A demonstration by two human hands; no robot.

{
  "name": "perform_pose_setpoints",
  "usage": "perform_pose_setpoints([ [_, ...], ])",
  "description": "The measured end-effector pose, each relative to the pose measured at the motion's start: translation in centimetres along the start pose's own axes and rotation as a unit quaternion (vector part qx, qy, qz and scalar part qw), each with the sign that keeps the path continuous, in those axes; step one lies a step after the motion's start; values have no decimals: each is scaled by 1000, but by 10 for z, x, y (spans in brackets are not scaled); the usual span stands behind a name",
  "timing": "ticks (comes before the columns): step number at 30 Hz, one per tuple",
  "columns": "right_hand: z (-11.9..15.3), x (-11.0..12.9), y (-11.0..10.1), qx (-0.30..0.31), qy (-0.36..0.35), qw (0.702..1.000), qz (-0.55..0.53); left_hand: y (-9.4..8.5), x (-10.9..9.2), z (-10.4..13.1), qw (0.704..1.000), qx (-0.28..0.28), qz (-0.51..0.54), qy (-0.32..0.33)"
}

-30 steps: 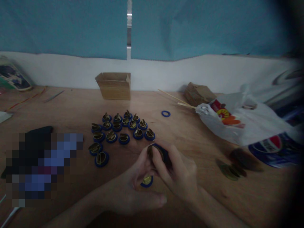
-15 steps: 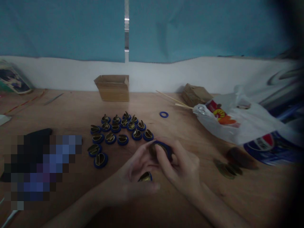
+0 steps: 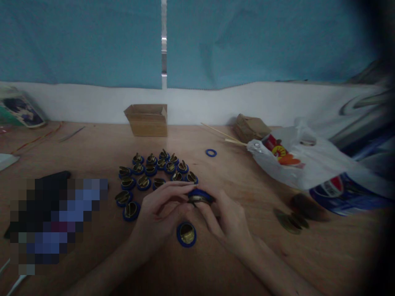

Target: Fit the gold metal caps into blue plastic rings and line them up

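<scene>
My left hand [image 3: 163, 207] and my right hand [image 3: 230, 211] meet at the middle of the table, their fingers closed round a blue-rimmed round piece [image 3: 200, 195] between them. The piece is tilted, and its edge shows. Just below my fingertips lies another blue-rimmed piece [image 3: 187, 234] with a brass-coloured inside. Several similar pieces with raised brass-coloured flaps stand grouped beyond my left hand, one of them [image 3: 131, 211] nearest to my left wrist. A loose blue ring [image 3: 211, 153] lies farther back, to the right of the group.
An open cardboard box [image 3: 149, 125] stands by the back wall. On the right are a brown paper package [image 3: 251, 128], thin sticks, a white plastic bag [image 3: 284, 174], a blue Pepsi package [image 3: 342, 192] and dark round items [image 3: 290, 221]. A dark, partly pixelated object [image 3: 46, 187] lies left.
My left fingers have closed in on the held piece, which has turned and come slightly lower. The piece below my hands is now uncovered. The view has shifted a little.
</scene>
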State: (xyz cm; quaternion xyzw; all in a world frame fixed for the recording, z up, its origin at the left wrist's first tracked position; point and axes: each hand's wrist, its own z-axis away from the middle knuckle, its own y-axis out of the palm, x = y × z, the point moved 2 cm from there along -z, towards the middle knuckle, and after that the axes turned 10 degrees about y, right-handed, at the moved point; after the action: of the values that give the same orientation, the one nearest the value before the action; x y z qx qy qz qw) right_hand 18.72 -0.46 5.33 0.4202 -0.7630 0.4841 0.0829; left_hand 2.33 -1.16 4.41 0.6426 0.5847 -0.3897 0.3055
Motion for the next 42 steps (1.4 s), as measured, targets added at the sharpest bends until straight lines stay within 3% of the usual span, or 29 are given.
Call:
perform_pose_setpoints([
  [4, 1, -2, 2, -2, 7, 1000, -28, -1, -1, -1, 998, -18, -43, 34],
  [9, 4, -7, 8, -11, 30, 994, -103, -1, 1, -3, 1000, -24, -16, 13],
  [22, -4, -3, 7, 47, 92, 955, -278, 2, 13, 0, 997, -43, 48, -42],
  [32, -10, -7, 3, 52, 115, 956, -264, -2, 16, 4, 994, -21, -108, -1],
  [42, -6, -7, 8, 100, 141, 941, -291, 3, 10, 6, 990, 28, -125, 61],
])
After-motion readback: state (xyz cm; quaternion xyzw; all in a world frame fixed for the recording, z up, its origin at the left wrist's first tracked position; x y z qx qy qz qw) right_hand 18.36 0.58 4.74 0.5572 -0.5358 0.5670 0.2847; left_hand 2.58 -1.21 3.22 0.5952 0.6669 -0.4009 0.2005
